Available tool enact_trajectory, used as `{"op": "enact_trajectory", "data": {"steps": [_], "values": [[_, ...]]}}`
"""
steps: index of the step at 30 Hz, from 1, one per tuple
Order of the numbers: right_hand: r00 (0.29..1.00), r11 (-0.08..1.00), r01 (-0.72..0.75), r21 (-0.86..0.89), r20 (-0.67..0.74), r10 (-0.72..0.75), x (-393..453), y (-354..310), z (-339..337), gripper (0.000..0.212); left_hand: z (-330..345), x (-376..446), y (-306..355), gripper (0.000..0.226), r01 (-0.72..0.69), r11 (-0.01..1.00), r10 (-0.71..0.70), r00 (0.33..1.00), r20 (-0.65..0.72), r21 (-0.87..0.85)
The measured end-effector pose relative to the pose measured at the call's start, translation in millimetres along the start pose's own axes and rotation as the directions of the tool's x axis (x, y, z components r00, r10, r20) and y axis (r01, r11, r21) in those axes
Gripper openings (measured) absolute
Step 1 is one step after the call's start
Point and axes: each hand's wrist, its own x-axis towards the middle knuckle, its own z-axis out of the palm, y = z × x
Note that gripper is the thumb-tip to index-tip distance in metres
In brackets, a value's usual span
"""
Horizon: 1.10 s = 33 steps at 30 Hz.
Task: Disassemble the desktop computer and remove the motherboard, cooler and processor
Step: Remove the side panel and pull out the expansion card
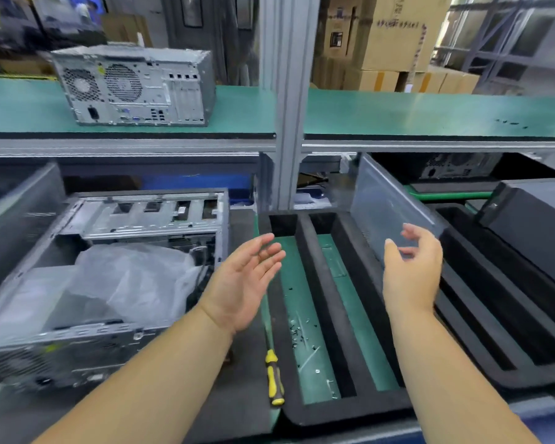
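Both the left hand (244,283) and the right hand (410,270) are being held empty, fingers loosely spread, right of the opened case (109,283), apparently because the side panel (388,206) is being parked upright in the foam tray (314,283)

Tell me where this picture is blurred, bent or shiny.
Head view: motion blur smears the open case at left and the panel behind the right hand; wide-angle bends the shelf edge; soft glare on its green mat; both hands, left hand included, fairly sharp.
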Motion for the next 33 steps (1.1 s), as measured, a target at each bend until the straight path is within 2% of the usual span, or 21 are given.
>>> {"op": "enact_trajectory", "data": {"steps": [4, 6, 9, 12, 15, 18, 20, 22, 24, 26, 27, 28, 30, 32, 33], "values": [[0.989, 0.999, 0.019, 0.047, 0.147, -0.026, -54.3, -41.7, 53.7, 0.022, -47.7, -31.7, 48.9, 0.043, -0.059, 0.998, 0.058, 0.998, 0.026, 0.037], [0.971, 0.998, 0.043, 0.039, 0.232, -0.051, -79.8, -59.2, 80.5, 0.018, -70.8, -45.4, 73.5, 0.039, -0.121, 0.985, 0.119, 0.993, 0.025, 0.121], [0.924, 0.993, 0.116, 0.038, 0.364, -0.122, -113.6, -82.4, 115.3, 0.016, -105.5, -63.8, 107.1, 0.021, -0.209, 0.93, 0.217, 0.976, 0.006, 0.303], [0.853, 0.981, 0.192, -0.009, 0.496, -0.163, -143.1, -101.6, 149.2, 0.013, -140.7, -82.0, 136.3, 0.019, -0.246, 0.901, 0.277, 0.96, -0.037, 0.357], [0.734, 0.969, 0.238, -0.065, 0.666, -0.135, -173.0, -116.9, 183.9, 0.016, -172.1, -99.4, 159.8, 0.019, -0.272, 0.895, 0.32, 0.943, -0.085, 0.355], [0.545, 0.926, 0.347, -0.147, 0.836, -0.071, -201.9, -133.7, 214.6, 0.02, -201.2, -115.8, 177.7, 0.021, -0.285, 0.878, 0.348, 0.931, -0.106, 0.385], [0.431, 0.885, 0.421, -0.197, 0.902, -0.005, -217.3, -144.6, 233.4, 0.025, -216.8, -125.5, 186.5, 0.022, -0.282, 0.873, 0.352, 0.929, -0.115, 0.398], [0.372, 0.818, 0.494, -0.295, 0.922, 0.108, -230.3, -154.7, 249.9, 0.028, -228.7, -133.2, 194.1, 0.022, -0.278, 0.874, 0.355, 0.926, -0.133, 0.399], [0.358, 0.707, 0.576, -0.411, 0.904, 0.234, -239.4, -159.4, 261.7, 0.031, -237.9, -138.8, 199.6, 0.022, -0.275, 0.88, 0.357, 0.921, -0.157, 0.387], [0.352, 0.593, 0.641, -0.486, 0.874, 0.335, -243.4, -160.8, 266.9, 0.044, -244.7, -142.3, 203.6, 0.023, -0.27, 0.884, 0.356, 0.918, -0.174, 0.382], [0.353, 0.571, 0.649, -0.503, 0.864, 0.36, -243.0, -160.1, 267.9, 0.048, -247.0, -143.4, 205.1, 0.024, -0.266, 0.885, 0.353, 0.919, -0.178, 0.381], [0.357, 0.587, 0.628, -0.511, 0.859, 0.366, -240.8, -159.1, 267.6, 0.047, -248.2, -143.7, 206.2, 0.024, -0.267, 0.887, 0.352, 0.919, -0.177, 0.378], [0.365, 0.701, 0.513, -0.495, 0.865, 0.343, -234.0, -158.8, 263.2, 0.036, -248.7, -143.8, 207.1, 0.024, -0.274, 0.889, 0.355, 0.918, -0.176, 0.366], [0.418, 0.786, 0.41, -0.463, 0.861, 0.289, -223.7, -161.6, 254.5, 0.025, -247.3, -142.6, 206.1, 0.024, -0.283, 0.889, 0.363, 0.915, -0.178, 0.359], [0.462, 0.809, 0.385, -0.444, 0.852, 0.247, -217.6, -163.7, 249.5, 0.032, -245.5, -141.4, 205.3, 0.024, -0.286, 0.888, 0.367, 0.912, -0.181, 0.361]]}}
